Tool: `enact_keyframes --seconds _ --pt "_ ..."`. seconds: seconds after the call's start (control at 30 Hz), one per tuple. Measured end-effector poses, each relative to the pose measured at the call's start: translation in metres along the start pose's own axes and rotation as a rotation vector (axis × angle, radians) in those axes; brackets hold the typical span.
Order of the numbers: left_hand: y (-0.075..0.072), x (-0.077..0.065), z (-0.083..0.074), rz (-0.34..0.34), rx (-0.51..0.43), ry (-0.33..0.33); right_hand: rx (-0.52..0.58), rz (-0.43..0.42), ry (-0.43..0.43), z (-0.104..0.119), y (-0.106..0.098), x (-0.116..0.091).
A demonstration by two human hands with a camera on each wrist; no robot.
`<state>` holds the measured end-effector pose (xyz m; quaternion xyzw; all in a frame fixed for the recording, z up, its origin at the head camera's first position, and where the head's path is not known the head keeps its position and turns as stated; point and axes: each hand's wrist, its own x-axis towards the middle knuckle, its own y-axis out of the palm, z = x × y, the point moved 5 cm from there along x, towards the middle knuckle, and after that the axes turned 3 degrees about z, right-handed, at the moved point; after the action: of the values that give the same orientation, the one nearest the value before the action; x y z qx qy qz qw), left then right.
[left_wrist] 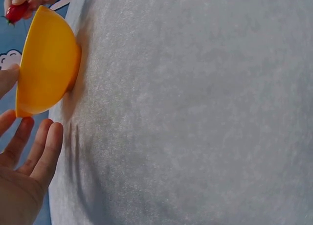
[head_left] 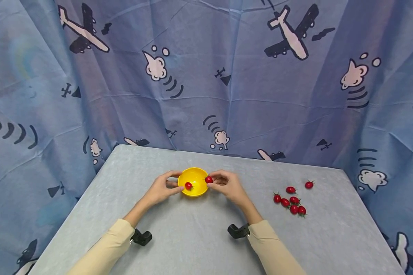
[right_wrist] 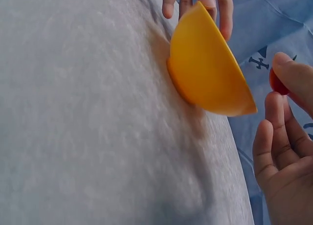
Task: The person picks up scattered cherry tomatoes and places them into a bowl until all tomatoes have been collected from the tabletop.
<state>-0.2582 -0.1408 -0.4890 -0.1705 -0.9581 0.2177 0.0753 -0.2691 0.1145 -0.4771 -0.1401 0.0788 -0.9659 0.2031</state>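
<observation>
From the head view, we see a person's left hand (head_left: 163,187) and right hand (head_left: 231,187) on either side of a yellow bowl (head_left: 197,176), which stands upright on the pale grey surface (head_left: 192,236). The left grip is fairly wide, thumb and fingers curved against the bowl's left side. The right grip is nearly closed, with a red tomato (head_left: 208,179) pinched between thumb and fingers at the bowl's right rim. Inside the bowl we find one tomato (head_left: 188,186) lying toward the near left. Well to the right, seven loose tomatoes (head_left: 285,203) rest on the surface, five grouped close together and two a little farther back. We also note beige sleeves (head_left: 106,244), a black device (head_left: 142,237) at each wrist, and a blue curtain (head_left: 199,91) printed with planes behind everything.

From the left wrist view, we see the bowl side-on, the left thumb at its rim and a fingertip at its lower edge in the frame, the other fingers spread beside it. The pinched tomato shows past the far rim, its green stem outward.

From the right wrist view, we see that tomato between the right thumb and fingertips, apart from the bowl, while the left fingers appear at the bowl's far side
</observation>
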Motion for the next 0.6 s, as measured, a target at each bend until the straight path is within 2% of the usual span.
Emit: enact_keyframes --seconds 0.27,0.43,0.6 --pt "0.0003 0.0008 0.0014 0.005 -0.005 0.005 -0.045 -0.001 0.065 -0.0025 0.0087 0.0048" --pt "-0.0002 0.0006 0.0008 0.003 -0.011 0.000 -0.025 0.013 0.055 -0.0038 0.0092 0.0057" --pt "-0.0009 0.0003 0.0008 0.004 -0.008 -0.022 -0.017 0.002 0.040 -0.0051 0.0005 0.0023"
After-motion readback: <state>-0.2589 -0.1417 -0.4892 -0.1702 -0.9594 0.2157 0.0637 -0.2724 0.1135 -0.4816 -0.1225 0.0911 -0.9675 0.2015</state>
